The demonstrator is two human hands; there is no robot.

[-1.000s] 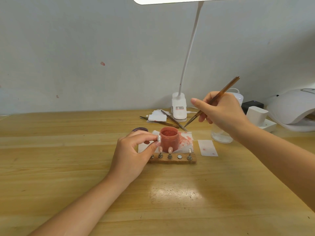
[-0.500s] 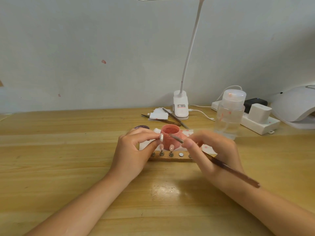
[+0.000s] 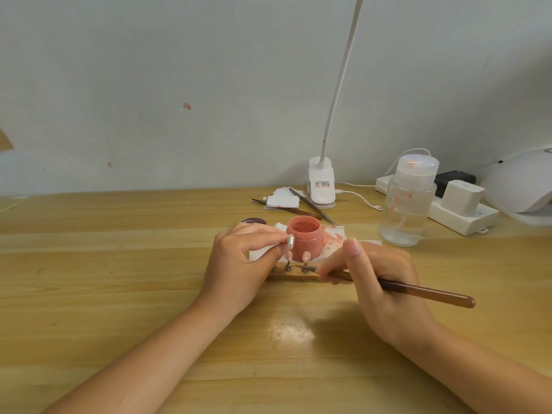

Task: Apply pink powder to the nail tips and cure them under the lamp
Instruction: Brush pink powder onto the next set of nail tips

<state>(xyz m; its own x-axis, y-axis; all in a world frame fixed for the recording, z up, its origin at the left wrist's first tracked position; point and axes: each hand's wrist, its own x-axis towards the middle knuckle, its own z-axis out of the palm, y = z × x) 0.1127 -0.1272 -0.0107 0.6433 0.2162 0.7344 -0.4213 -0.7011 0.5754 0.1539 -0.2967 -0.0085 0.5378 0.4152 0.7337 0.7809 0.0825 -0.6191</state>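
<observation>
While left hand (image 3: pixel 239 264) pinches nail tip (image 3: pixel 290 241), right hand (image 3: pixel 379 282) grips brush (image 3: pixel 424 292).

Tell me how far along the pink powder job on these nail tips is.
Done: the powder jar stands open, and two pinkish tips sit on the wooden holder; whether they are powdered I cannot tell. In hand: the left hand pinches a silvery nail tip beside the jar, and the right hand holds the brush, bristles low by the holder. Left: powdering this tip and curing under the nail lamp, which holds no tips yet.
</observation>
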